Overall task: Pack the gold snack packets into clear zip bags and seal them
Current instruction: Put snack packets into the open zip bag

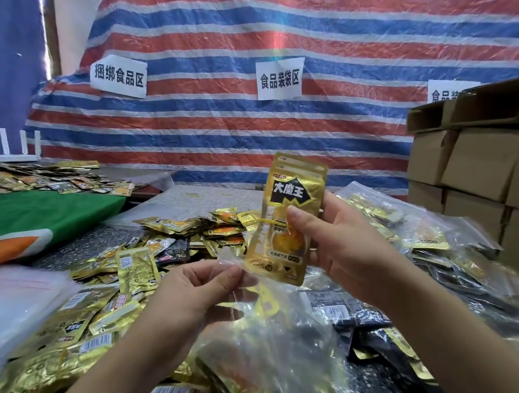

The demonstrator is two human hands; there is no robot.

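The right hand [335, 239] holds a small stack of gold snack packets [289, 219] upright above the near middle of the worktop [189, 200], its grip clamped on the stack with the thumb across the printed front and the fingers behind; holding it at mid-height seems meant to keep the packets squared together and leave the bottom edge free to lead into a bag; the stack's long axis runs nearly vertical, top edge leaning slightly to the far right, bottom edge pointing down and toward the near left; a thin yellow band appears to cross the stack's middle, though that is hard to make out. The left hand [197, 284] pinches the rim of a clear zip bag [258, 332] just left of the stack's bottom edge, grip closed on the film, probably to lift one lip and hold the mouth open; the bag hangs down toward the near side, its mouth up toward the packets. Loose gold packets [104, 306] lie heaped on the left, filled bags [413, 232] on the right, and cardboard boxes [477, 169] stand stacked at the far right.
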